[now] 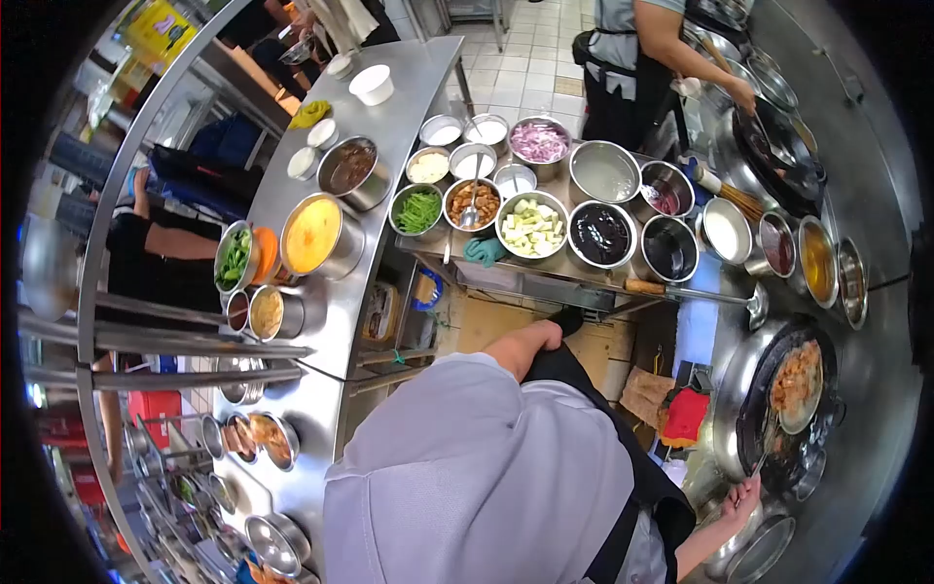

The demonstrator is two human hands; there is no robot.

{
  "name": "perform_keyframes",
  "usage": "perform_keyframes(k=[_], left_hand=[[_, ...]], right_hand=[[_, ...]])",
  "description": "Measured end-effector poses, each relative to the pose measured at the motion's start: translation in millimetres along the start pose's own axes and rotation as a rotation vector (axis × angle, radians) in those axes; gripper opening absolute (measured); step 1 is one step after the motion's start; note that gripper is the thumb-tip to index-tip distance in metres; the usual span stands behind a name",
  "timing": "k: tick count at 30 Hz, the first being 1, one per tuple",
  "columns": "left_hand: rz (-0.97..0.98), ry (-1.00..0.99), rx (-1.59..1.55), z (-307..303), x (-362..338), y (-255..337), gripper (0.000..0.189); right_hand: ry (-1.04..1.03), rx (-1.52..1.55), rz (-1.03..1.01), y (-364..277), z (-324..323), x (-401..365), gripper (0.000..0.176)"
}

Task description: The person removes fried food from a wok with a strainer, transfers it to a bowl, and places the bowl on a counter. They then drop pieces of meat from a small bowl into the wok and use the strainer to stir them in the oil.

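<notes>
The right hand [742, 503] is closed, fingertips together, round what looks like the end of a slim metal handle [765, 454]; the left hand is out of sight beyond the bare left arm [525, 347], so whether it grips anything I cannot tell. Ahead of and to the left of the right hand, browned food [798, 382] lies in a round, shallow vessel, perhaps a strainer, over or inside the dark wok [730, 404]. To manage this well, I would keep the wrist steady and the vessel level, so that the food stays within its rim, and hold the handle well back, since the wok is probably hot. Metal pans [764, 550] sit just to the right of that hand, so a wide swing of the elbow could catch them. Left of the hand, on the body's side of the wok, hangs a red cloth [685, 415], best kept off the heat. Farther left, a ladle [757, 308] with a wooden grip lies across the counter's edge, and past it stands a pot of amber liquid [818, 261], which may be oil; sleeves should clear both.
</notes>
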State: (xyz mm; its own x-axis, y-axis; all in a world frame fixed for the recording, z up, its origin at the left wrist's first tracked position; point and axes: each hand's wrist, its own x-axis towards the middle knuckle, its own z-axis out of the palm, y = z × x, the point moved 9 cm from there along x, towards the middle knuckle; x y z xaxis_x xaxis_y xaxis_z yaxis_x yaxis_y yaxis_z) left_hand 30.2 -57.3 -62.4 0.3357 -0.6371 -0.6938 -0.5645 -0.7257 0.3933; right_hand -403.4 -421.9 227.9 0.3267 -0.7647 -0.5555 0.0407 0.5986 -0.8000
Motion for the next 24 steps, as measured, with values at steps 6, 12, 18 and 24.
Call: perform_keyframes(k=[6, 12, 18, 24], left_hand=[[-0.140, -0.022, -0.109, -3, -10, -23, 0.030], [-0.001, -0.011, -0.013, -3, -6, 7, 0.029], [0.338, -0.138, 0.257, -3, -4, 55, 0.031], [0.432, -0.216, 0.262, 4, 5, 100, 0.032]], right_hand=[[0.150, -0.203, -0.180, -10, -7, -40, 0.032], [0.339, -0.335, -0.286, -29, -10, -94, 0.034], [0.513, -0.911, -0.616, -23, -66, -113, 0.034], [0.662, -0.757, -0.470, -52, 13, -204, 0.033]])
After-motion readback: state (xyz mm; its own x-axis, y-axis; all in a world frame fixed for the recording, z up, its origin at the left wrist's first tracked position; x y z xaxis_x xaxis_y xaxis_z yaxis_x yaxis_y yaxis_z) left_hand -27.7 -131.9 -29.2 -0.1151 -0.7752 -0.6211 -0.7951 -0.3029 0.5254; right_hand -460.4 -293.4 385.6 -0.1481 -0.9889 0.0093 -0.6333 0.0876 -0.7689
